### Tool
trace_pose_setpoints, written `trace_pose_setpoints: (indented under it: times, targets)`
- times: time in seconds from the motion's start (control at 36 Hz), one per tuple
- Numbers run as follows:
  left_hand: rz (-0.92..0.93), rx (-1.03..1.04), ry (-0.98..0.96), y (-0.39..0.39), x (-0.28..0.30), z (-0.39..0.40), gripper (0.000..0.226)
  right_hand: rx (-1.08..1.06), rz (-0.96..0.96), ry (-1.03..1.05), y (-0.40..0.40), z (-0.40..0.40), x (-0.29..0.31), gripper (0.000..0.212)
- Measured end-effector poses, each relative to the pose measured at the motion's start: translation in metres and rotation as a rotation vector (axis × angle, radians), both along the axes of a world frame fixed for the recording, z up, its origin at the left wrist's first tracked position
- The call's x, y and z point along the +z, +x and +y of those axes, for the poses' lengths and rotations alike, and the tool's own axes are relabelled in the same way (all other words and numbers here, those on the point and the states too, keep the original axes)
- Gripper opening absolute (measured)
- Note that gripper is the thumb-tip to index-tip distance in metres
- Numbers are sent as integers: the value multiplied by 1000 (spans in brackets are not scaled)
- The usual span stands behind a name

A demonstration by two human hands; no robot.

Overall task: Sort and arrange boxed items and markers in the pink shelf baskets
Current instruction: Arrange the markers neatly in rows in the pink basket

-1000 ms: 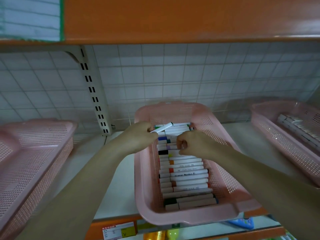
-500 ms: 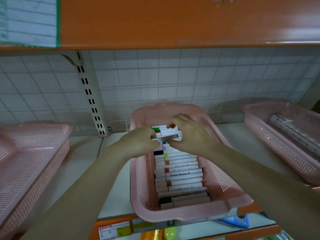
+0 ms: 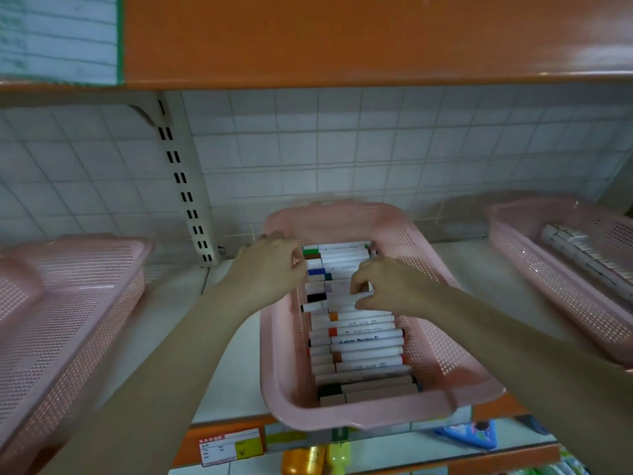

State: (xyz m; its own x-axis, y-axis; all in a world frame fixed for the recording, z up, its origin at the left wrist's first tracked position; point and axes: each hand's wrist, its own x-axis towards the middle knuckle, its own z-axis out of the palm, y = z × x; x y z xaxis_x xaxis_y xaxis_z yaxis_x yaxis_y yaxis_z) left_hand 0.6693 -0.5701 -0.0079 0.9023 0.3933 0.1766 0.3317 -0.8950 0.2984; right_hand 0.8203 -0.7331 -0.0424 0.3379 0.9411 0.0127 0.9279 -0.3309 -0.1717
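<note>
Three pink baskets stood on the white shelf (image 3: 479, 269). Middle basket (image 3: 442, 344), centre of view: held a single row of markers (image 3: 363, 341) laid crosswise, white barrels with coloured caps, stacked from the near wall to the far wall. Left basket (image 3: 68, 303), at 9 o'clock from the middle one, well apart; contents could not be told. Right basket (image 3: 565, 296), at 3 o'clock: held a row of pale boxed items (image 3: 582, 252).

Left hand (image 3: 270, 269): forearm reached in from 7 o'clock, hand at the middle basket's far-left wall, fingers curled over the cap ends of the farthest markers; whether it gripped any could not be told. Right hand (image 3: 390, 289): forearm entered from 4 o'clock, wrist bent down, fingertips and thumb pinched narrowly on one white marker (image 3: 356, 296) lying slightly askew atop the row, near its middle.

Orange upper shelf (image 3: 342, 39) at 12 o'clock; tiled wall (image 3: 376, 145) behind; slotted upright (image 3: 181, 186) at 10 o'clock; price label (image 3: 229, 447) on the shelf edge at 6 o'clock.
</note>
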Motion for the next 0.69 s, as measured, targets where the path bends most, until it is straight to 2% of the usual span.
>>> trace_pose_setpoints:
  times: [0.14,0.47,0.69]
  targets:
    - [16,-35,-72,-4,-4,-1,16,5,-2,2,2,2,-5,12]
    - [-5,-66,-124,-6,-5,3,9,-37,-31,-43,4,4,-9,7]
    - [3,-53,-115,-8,-5,2,18,-63,-60,-88,2,3,-6,9]
